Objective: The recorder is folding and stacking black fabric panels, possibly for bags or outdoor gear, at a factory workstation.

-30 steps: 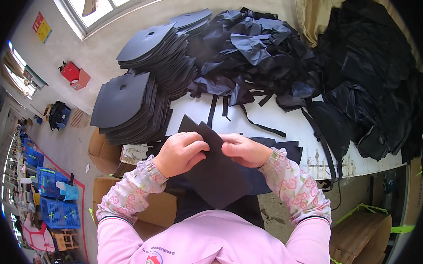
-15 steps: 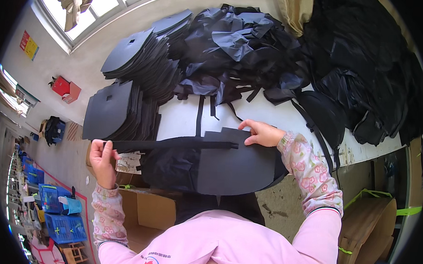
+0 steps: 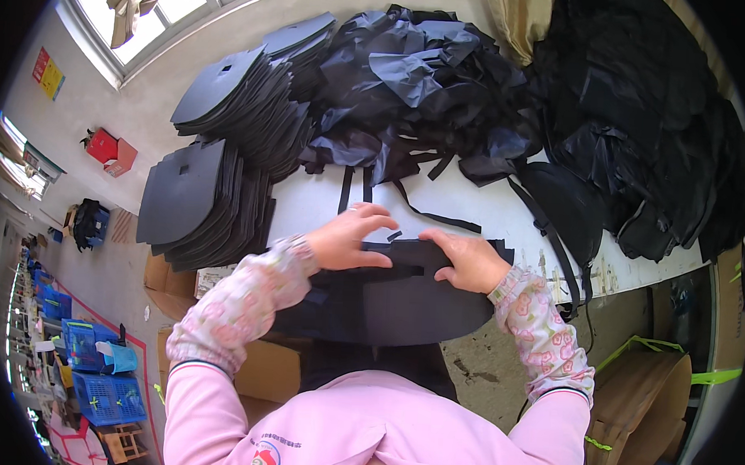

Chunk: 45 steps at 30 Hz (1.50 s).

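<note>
A dark grey foam panel (image 3: 419, 311) with a slot near its upper edge lies on a black fabric bag piece (image 3: 319, 313) in front of me. Above its upper left part, my left hand (image 3: 351, 238) is open, thumb and fingers spread apart. My right hand (image 3: 471, 262) rests at the upper right edge, with thumb and index finger stretched apart; its other fingers are partly hidden. Between the two hands a small dark tip (image 3: 395, 235) sticks up, too small to name. I cannot make out the strap's full run under my left hand.
Stacks of grey panels (image 3: 183, 191) stand at the table's left. Piled black fabric pieces (image 3: 421, 77) cover its back, beside a larger black heap (image 3: 643, 120) at the right. Black straps (image 3: 439, 221) trail over the white tabletop (image 3: 307, 205). Cardboard boxes (image 3: 643, 410) sit below.
My left hand has let go of the black strap it held out to the left and moved right, over the panel. The panel sits flatter. My right hand has shifted slightly right and down.
</note>
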{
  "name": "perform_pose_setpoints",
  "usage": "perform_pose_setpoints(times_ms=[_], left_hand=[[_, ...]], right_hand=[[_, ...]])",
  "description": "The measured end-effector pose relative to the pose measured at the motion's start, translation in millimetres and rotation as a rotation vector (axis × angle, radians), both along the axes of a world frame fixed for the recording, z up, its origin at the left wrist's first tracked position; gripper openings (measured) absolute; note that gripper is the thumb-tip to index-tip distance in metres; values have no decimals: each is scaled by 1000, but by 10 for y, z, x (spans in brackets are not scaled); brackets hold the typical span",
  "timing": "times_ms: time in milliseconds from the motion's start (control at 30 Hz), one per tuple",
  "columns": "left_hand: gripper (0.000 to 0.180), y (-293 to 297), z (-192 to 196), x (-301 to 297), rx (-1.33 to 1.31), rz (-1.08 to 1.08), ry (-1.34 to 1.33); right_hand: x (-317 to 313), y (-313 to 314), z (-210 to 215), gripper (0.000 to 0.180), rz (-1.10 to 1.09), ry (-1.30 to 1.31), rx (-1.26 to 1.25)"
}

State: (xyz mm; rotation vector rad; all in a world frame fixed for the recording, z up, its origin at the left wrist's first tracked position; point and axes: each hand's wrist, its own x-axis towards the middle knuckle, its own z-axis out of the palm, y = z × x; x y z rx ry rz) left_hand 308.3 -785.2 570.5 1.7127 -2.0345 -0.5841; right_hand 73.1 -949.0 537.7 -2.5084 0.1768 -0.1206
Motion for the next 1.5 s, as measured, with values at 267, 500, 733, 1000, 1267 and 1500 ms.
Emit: perform_pose_setpoints(times_ms=[267,500,733,1000,1267,1500], left_hand=[[52,-696,-405,-196,652,-105,352],[42,-694,-383,-186,568,-95,374],[57,-686,-431,-180,569,-150,413],[80,-679,-445,-197,561,-108,637],[66,-520,-332,-384,-48,114,151],[96,402,-888,-844,34,-101,-315]], right_hand=[[-41,168,9,73,-54,-175,-188],[-62,304,3,63,-152,-189,-356],[-64,455,7,56,-238,-197,-439],[-27,502,-9,54,-282,-200,-487],[19,328,-215,62,-323,-42,-355],[16,-8,-335,65,-309,1,-280]])
